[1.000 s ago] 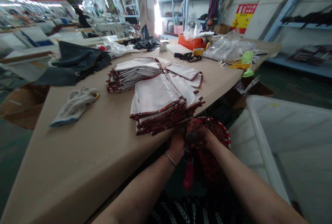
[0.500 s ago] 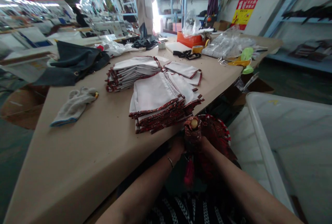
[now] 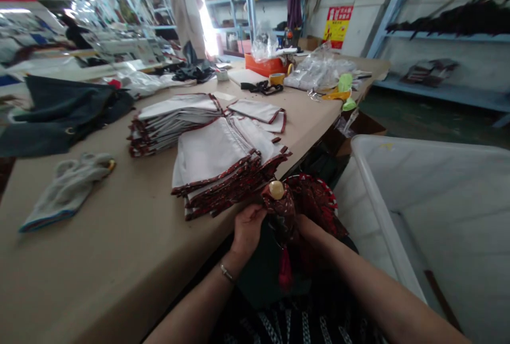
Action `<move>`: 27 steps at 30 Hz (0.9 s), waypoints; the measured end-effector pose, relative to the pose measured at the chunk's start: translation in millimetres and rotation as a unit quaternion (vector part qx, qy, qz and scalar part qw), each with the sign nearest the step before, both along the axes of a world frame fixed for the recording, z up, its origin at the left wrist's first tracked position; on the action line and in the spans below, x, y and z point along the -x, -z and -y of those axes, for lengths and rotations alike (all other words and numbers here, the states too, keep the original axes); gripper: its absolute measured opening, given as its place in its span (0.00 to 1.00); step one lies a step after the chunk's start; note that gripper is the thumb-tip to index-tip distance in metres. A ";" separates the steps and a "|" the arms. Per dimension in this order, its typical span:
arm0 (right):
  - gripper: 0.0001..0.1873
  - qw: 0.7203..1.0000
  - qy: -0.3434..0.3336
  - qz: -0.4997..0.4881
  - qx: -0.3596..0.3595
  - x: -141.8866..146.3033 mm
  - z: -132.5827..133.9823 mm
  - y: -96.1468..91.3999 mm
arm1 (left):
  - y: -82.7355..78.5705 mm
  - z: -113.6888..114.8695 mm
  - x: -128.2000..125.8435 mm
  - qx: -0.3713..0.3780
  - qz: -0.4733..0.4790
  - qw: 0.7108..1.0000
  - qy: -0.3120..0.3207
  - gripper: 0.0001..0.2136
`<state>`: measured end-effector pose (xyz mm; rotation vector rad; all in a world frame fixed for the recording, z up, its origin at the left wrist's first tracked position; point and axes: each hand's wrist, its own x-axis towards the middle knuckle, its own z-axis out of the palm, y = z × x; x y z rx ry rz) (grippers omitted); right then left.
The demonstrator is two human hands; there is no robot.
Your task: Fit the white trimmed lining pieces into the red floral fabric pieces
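My left hand (image 3: pixel 246 225) and my right hand (image 3: pixel 307 225) are both closed on a dark red patterned folded umbrella (image 3: pixel 297 208), held upright just off the table's near edge. A pale round tip (image 3: pixel 276 190) sticks out at its top, and a pink tassel (image 3: pixel 284 273) hangs below. My left wrist wears a thin bracelet. Right behind the umbrella, a stack of white fabric covers with red trim (image 3: pixel 223 163) lies on the brown table (image 3: pixel 119 259). A second such stack (image 3: pixel 171 118) and a couple of loose covers (image 3: pixel 261 112) lie farther back.
A pair of grey work gloves (image 3: pixel 66 190) lies at the left, dark fabric (image 3: pixel 59 112) behind them. An orange box (image 3: pixel 266 65), plastic bags (image 3: pixel 319 70), tape and scissors crowd the far end. A large white plastic bin (image 3: pixel 430 200) stands to my right. Shelving lines the back.
The umbrella has come up from below the table edge, so its pale tip now shows. My view has swung to the right, shifting everything on the table leftward.
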<state>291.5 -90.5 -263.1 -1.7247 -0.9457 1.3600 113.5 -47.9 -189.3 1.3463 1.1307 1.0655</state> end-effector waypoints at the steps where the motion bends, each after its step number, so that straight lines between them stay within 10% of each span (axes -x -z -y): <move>1: 0.21 1.000 0.003 0.015 -0.014 -4.4 1.7 -8.3 | -10.2 1.1 2.7 -0.012 0.012 1.000 -0.008 0.07; 7: 0.30 0.970 -0.052 0.061 -0.230 -11.2 5.2 -55.4 | -43.2 -5.3 2.9 -0.077 0.025 0.997 -0.006 0.06; 12: 0.33 0.981 -0.095 0.071 -0.154 1.8 -1.2 -23.7 | 7.3 -7.8 8.8 0.017 -0.064 0.998 0.011 0.06; 17: 0.15 0.980 -0.079 0.121 -0.137 -6.4 6.7 6.7 | 33.7 10.1 21.1 0.030 -0.029 0.998 0.045 0.08; 20: 0.15 0.978 -0.064 0.125 -0.154 -9.8 8.2 -1.0 | 21.9 9.2 15.1 0.007 0.047 0.996 0.075 0.19; 27: 0.19 0.967 0.008 0.100 -0.236 -4.5 4.7 -71.8 | -63.4 -8.5 2.8 -0.128 0.095 0.987 -0.012 0.04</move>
